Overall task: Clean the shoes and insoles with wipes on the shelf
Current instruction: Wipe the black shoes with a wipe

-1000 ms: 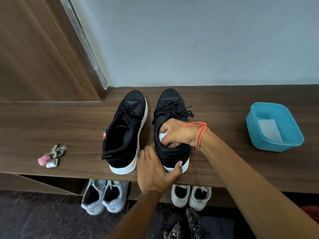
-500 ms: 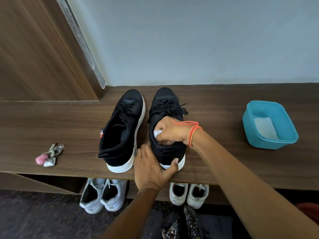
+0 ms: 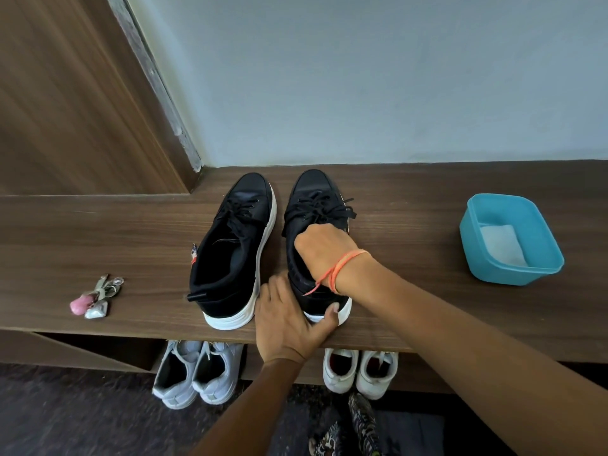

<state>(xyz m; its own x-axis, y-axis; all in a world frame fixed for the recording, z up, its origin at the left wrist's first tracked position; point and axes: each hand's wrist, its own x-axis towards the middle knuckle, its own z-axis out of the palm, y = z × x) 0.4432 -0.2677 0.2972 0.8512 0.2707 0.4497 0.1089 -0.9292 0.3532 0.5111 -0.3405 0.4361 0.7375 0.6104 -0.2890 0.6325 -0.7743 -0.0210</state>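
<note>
Black shoe (image 3: 312, 189) on the shelf (image 3: 98, 245), left hand (image 3: 286, 324) fingers grasping its heel, right hand (image 3: 322, 248) tucked into its opening, grip impossible to tell, second shoe (image 3: 230, 258) just beside it, teal tub (image 3: 493, 271) of wipes (image 3: 501, 245) well apart.

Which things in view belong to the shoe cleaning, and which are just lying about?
In the job: black sneaker being cleaned, gripped at the heel by the left hand, right hand curled into its opening; second black sneaker; teal tub holding a white wipe; wooden shelf.
Lying about: keychain; pale grey sneakers and white sneakers below the shelf.
</note>
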